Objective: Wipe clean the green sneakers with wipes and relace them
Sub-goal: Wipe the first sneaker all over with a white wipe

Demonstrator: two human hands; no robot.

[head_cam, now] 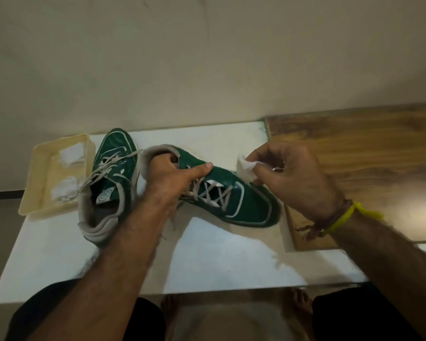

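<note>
Sneaker (234, 200): toe right, gripped at collar by left hand (175, 175).
Wipe (246, 168): pinched in right hand (290, 175), just beyond toe.

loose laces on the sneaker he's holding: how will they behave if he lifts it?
Probably floppy: the laces sit slack across the held sneaker, with a loose end trailing below the left hand. That end would likely dangle and drag on the white table, maybe snagging.

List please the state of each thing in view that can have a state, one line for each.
Left sneaker: upright on table, laced, untouched.
Right sneaker: laced, gripped at collar.
Left hand: grips right sneaker.
Right hand: pinches wipe.
Wipe: crumpled, beside right sneaker's side.
Tray: open, holds white wipes.
</note>
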